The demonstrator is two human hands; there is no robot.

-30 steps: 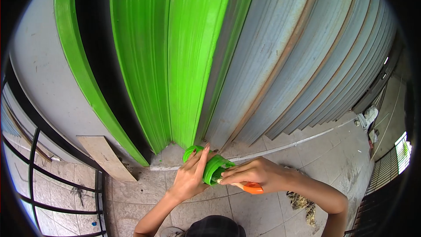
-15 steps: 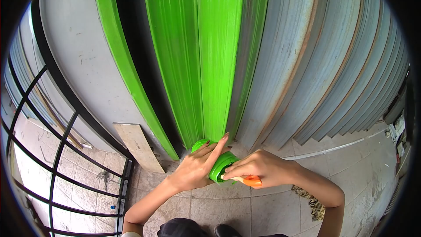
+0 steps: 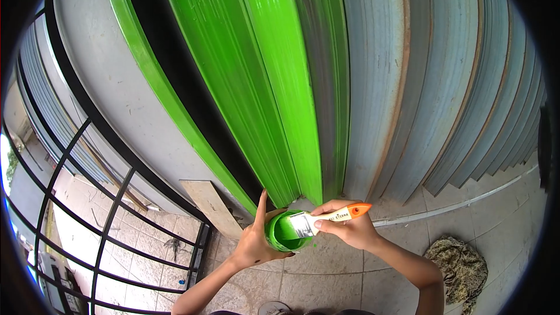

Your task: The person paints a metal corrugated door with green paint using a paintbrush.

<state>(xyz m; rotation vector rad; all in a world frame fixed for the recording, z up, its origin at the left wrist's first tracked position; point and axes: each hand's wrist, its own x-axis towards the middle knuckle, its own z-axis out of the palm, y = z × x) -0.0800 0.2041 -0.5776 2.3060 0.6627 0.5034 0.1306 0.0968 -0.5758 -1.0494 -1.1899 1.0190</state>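
Note:
My left hand (image 3: 257, 241) is wrapped round the side of a small tub (image 3: 273, 240) of green paint, its index finger pointing up. Pinched in my right hand (image 3: 350, 230) is a paintbrush (image 3: 339, 214) with a cream handle and an orange tip. The brush's metal band lies over the tub's opening, and its bristles reach the tub's inner left side. Just beyond the tub rise long metal profiles (image 3: 280, 81) coated in glossy green. The narrow face (image 3: 326, 52) to their right is dark grey with green streaks.
Bare grey metal profiles (image 3: 379, 81) lean in a row at the right. At the left are a black grid frame (image 3: 100, 233), a grey panel (image 3: 111, 81) and a short board (image 3: 211, 204). A crumpled patterned cloth (image 3: 458, 268) lies on the tiled floor (image 3: 321, 289).
The tub has tipped so its opening faces up towards me. My right hand has turned the brush, whose handle now points up and right. The view has shifted, showing more of the cloth.

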